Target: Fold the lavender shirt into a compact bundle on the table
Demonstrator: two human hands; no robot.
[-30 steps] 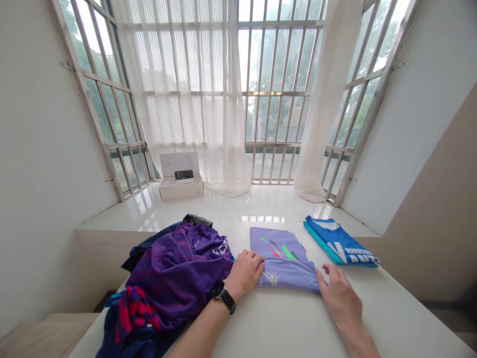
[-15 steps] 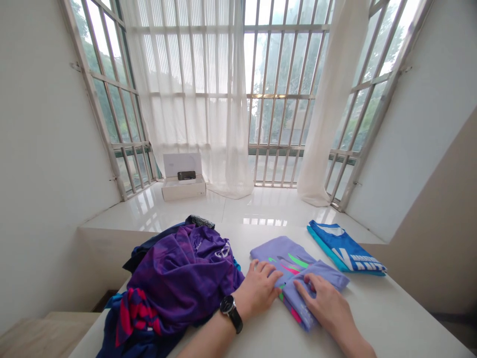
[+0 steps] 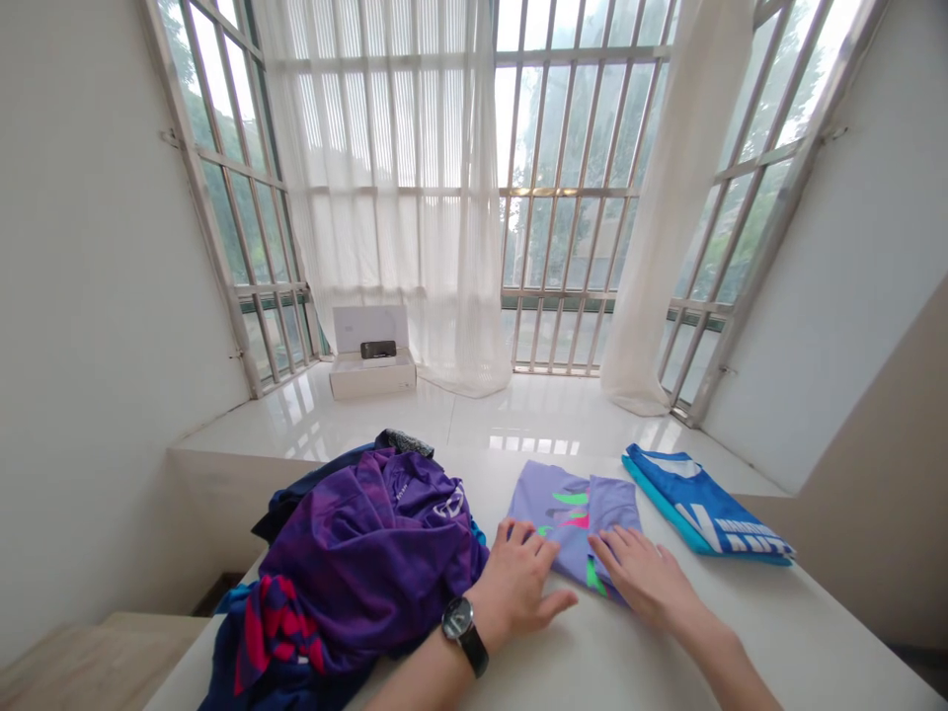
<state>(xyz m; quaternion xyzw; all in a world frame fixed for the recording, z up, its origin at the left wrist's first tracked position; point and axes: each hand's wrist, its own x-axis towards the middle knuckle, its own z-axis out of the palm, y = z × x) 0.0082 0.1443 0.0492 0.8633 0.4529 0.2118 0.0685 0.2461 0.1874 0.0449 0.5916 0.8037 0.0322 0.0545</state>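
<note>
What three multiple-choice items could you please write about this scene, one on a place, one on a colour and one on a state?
1. Where does the right hand rest?
A. On the blue jersey
B. On the lilac shirt
C. On the purple pile

2. What colour is the strap of the wristwatch?
A. Orange
B. White
C. Black

3. What state is the lid of the white box in?
A. Raised open
B. Shut
C. Off, lying on the floor

1: B, because the fingers press on the folded lilac fabric.
2: C, because a dark band wraps the wrist beside the watch face.
3: A, because the lid stands up behind the box, which shows a dark device inside.
</note>
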